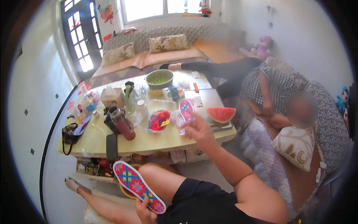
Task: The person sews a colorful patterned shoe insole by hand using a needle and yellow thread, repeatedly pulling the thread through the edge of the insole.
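A: Quick q: what've the hands got?

B: Left hand (144, 212), down at 6 o'clock, is gripping a patterned insole (136, 183) near its lower end. It slants up toward 11, bright face showing, beside the bent knee.

A: And the right hand (201, 132)?

B: Out over the table (164, 142), abt 1 o'clock, fingers loosely spread, nothing gripped AFAICT. A 2nd insole (186, 108) lies on the table at that hand's 11. Touching or not, can't tell: the fingers cover the near end.

A: How'd you handle it well?

B: I'd go for the white edge of the 2nd one, not the patterned face, & lift straight up rather than drag. The clear plastic (182, 131) by its near end could prob. slip or catch, so mind that 1st.

A: Anything to dodge?

B: Yep. Watermelon wedge (221, 115) at the right hand's 2: juice might stain fabric, so steer clear. Tray w/ red stuff (161, 117) at its 9 to 10: don't snag it. Tall thermos (125, 127) at 9, easy to knock, I'd say.

A: Left-hand tip?

B: Firm but light; it'd likely crease if squeezed. Keep it angled so the whole pattern shows, approx as now.
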{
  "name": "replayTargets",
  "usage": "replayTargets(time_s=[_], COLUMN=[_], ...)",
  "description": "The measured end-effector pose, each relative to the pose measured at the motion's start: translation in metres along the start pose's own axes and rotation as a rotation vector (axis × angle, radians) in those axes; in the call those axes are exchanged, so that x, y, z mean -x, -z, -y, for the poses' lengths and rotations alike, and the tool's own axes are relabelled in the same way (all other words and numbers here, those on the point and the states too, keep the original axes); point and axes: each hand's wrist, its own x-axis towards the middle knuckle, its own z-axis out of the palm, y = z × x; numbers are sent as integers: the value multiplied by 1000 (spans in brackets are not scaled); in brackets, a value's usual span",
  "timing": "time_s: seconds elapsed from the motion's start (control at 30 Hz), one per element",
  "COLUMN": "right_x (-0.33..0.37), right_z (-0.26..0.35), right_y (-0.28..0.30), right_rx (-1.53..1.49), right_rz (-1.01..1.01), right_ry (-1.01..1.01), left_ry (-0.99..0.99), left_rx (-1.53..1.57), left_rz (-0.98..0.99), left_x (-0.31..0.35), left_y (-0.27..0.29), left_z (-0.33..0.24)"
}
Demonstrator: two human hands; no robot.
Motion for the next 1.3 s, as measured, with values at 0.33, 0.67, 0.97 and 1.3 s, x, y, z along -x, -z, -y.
replayTargets(time_s=[0.33, 0.67, 0.97, 1.3], right_x=[79, 100, 115, 107], right_z=[-50, -81, -82, -106], right_y=[-54, -40, -33, -26], right_rx=[-108, -355, -416, -232], right_rz=[505, 617, 601, 480], right_ry=[-362, -561, -606, -291], left_ry=[85, 211, 171, 140], left_rx=[14, 71, -39, -136], left_rz=[116, 148, 172, 115], left_x=[-14, -7, -1, -3], left_y=[-73, -87, -87, -88], left_z=[2, 13, 21, 31])
